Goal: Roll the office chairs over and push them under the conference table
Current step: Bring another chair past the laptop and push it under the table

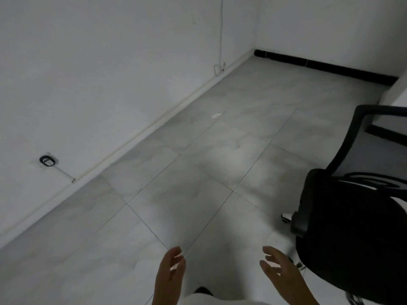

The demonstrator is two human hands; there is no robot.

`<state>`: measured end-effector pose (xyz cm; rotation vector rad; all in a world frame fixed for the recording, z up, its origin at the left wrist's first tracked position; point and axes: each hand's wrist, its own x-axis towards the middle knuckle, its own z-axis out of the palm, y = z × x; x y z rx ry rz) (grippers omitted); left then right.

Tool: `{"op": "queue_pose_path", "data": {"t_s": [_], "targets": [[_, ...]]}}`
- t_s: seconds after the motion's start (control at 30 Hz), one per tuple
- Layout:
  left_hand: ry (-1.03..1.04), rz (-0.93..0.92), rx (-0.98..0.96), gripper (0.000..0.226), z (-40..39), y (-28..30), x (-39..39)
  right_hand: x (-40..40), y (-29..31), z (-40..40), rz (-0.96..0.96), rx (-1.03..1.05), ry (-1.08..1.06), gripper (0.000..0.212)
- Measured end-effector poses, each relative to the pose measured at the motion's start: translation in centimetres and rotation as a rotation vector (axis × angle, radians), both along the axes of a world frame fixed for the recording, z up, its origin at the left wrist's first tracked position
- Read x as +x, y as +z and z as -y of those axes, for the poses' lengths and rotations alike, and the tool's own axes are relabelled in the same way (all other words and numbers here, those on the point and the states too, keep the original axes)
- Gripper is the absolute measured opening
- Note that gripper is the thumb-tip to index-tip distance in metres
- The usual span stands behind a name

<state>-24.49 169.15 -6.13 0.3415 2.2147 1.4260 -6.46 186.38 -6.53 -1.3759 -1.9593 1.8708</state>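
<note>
A black office chair [352, 230] stands at the right edge of the view, its seat facing me and one curved armrest [350, 139] rising above it. A white caster [286, 217] shows under the seat. My left hand [170, 276] and my right hand [280, 274] hover low in the middle of the view, both held up with fingers spread and holding nothing. My right hand is just left of the chair's seat and does not touch it. The white corner of a table [396, 93] shows at the far right edge.
Grey tiled floor [176, 183] stretches ahead to white walls. A wall socket [46, 160] sits low on the left wall, and a thin cable [221, 40] hangs down in the far corner. A small white scrap [216, 115] lies on the floor. A black baseboard [326, 66] runs along the far wall.
</note>
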Motion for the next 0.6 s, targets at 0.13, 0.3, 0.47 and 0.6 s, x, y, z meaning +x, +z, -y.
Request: {"op": "queue_pose_path", "data": {"t_s": [0.13, 0.3, 0.47, 0.6], "targets": [[-0.004, 0.050, -0.049, 0.026, -6.4, -2.0, -5.4, -4.3, -1.2, -5.9, 0.034, 0.004, -0.073, 0.026], [-0.184, 0.023, -0.033, 0.022, -18.8, -2.1, -14.7, -12.3, -1.5, -15.6, 0.009, 0.078, -0.131, 0.027], [-0.483, -0.042, 0.031, 0.021, -33.6, 1.0, -23.2, -18.8, 0.0, -24.4, -0.007, 0.118, -0.347, 0.027], [-0.609, 0.006, 0.001, 0.023, -42.1, 0.2, -25.8, -19.8, -0.8, -29.1, 0.063, 0.064, -0.522, 0.025]]}}
